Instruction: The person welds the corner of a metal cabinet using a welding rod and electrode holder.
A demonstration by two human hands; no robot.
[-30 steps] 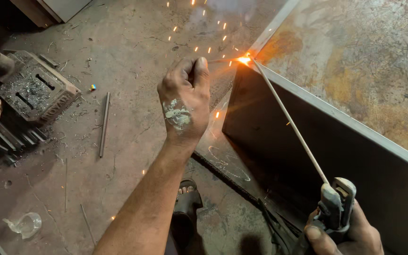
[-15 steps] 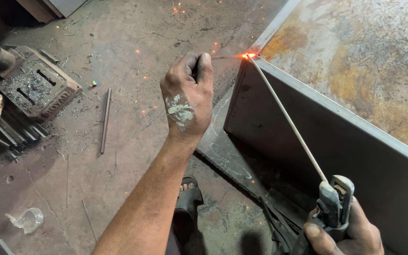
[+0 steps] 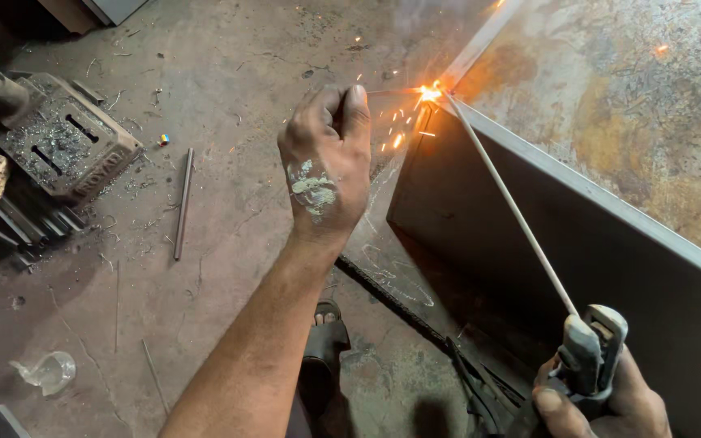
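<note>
My right hand (image 3: 602,401) at the bottom right grips a grey electrode holder (image 3: 590,350). A long pale welding rod (image 3: 506,199) runs up-left from it to a bright orange arc (image 3: 429,94) with sparks at the corner of a rusty steel sheet structure (image 3: 610,130). My left hand (image 3: 328,162), smeared with white paint, is closed around a thin rod (image 3: 387,91) whose tip reaches the arc. Below the corner the dark side panel (image 3: 529,268) drops away.
A heavy metal machine base (image 3: 62,146) with shavings sits at the left on the concrete floor (image 3: 229,73). A loose steel rod (image 3: 183,203) lies beside it. A dark cable (image 3: 391,304) crosses the floor near my sandalled foot (image 3: 324,337). A clear plastic scrap (image 3: 46,371) lies lower left.
The arc flares again with more sparks falling below the corner. Both hands stay almost in place; the rod tip stays at the corner.
</note>
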